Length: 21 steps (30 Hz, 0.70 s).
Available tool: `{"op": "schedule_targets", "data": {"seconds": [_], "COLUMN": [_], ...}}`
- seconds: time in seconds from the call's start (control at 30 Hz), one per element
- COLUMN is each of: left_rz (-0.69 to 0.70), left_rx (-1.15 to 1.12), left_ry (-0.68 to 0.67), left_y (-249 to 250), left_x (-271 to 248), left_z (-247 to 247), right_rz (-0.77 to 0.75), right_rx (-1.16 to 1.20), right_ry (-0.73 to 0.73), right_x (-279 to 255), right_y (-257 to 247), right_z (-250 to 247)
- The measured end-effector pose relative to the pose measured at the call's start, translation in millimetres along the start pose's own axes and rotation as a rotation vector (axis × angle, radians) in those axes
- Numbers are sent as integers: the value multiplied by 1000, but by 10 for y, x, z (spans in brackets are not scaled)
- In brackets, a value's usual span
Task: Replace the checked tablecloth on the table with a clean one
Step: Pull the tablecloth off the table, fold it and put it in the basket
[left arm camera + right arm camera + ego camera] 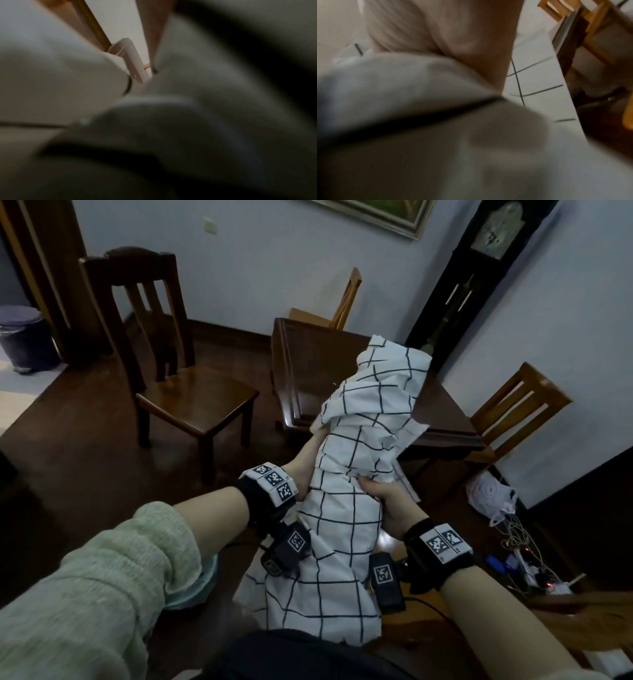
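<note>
The checked tablecloth (356,467), white with a black grid, is bunched into a tall bundle held up in front of me, off the dark wooden table (308,371). My left hand (305,463) holds the bundle from its left side, with the fingers hidden behind the cloth. My right hand (380,491) grips a fold on the bundle's right side. The bare tabletop shows behind the cloth. Both wrist views are filled with blurred cloth (205,108); grid lines show on the cloth (537,83) beside my right hand (471,37).
A dark wooden chair (178,385) stands left of the table. Lighter chairs stand at the far end (342,302) and on the right (513,409). A tall clock (469,278) is against the wall. A plastic bag (489,494) and cables (527,566) lie on the floor at right. A bin (24,337) sits far left.
</note>
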<state>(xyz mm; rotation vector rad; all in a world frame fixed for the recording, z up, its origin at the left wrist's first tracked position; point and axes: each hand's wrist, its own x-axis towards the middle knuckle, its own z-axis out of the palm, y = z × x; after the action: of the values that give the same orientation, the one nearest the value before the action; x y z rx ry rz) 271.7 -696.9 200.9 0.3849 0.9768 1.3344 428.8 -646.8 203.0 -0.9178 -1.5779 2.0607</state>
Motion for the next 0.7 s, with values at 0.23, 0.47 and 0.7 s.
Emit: {"op": "schedule_targets", "data": {"seconds": [0.23,0.47,0.7], "left_rz": [-23,162,238], "left_rx": [128,189,-19], "left_ry": [-16,284,576], "left_y": [-60,-190,-109], "left_x": [3,149,800], "left_z": [-62,2,-248], "right_rz": [-67,-152,-247], "right_rx": [-316,-660,-1483], "right_ry": [454,502,435], "right_x": [195,200,-55], "right_y": [135,138,644], "right_z": [-172,11,259]}}
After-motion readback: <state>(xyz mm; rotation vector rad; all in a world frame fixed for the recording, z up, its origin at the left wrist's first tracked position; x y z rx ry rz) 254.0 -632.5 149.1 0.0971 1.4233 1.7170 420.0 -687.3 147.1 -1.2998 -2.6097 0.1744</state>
